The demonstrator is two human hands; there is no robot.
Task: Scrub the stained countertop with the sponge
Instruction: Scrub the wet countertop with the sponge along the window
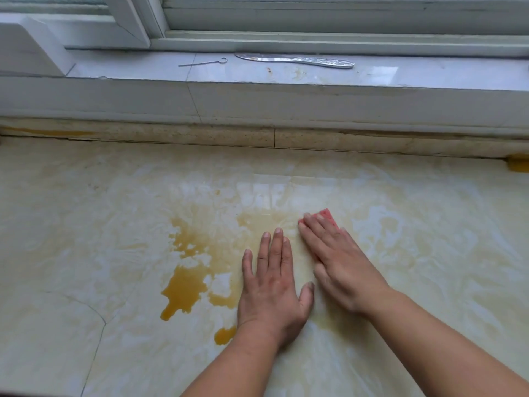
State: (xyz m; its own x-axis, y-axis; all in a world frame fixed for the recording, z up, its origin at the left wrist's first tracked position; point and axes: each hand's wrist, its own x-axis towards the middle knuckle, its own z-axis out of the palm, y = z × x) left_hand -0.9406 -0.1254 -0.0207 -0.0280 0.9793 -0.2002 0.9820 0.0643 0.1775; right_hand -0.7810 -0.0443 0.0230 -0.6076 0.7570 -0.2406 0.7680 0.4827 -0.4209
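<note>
On the cream countertop (415, 282), the right hand (340, 262) pressed a pink sponge (325, 215) flat with straight fingers, just right of an amber stain (186, 287). The left hand (272, 287) lay flat beside it, fingers extended, holding nothing. A metal knife (294, 60) rested on the windowsill (429, 74).

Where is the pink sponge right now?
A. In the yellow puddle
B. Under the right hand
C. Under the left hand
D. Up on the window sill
B: the pink sponge peeks out from under the right hand, whose straight fingers press it onto the countertop.
</note>
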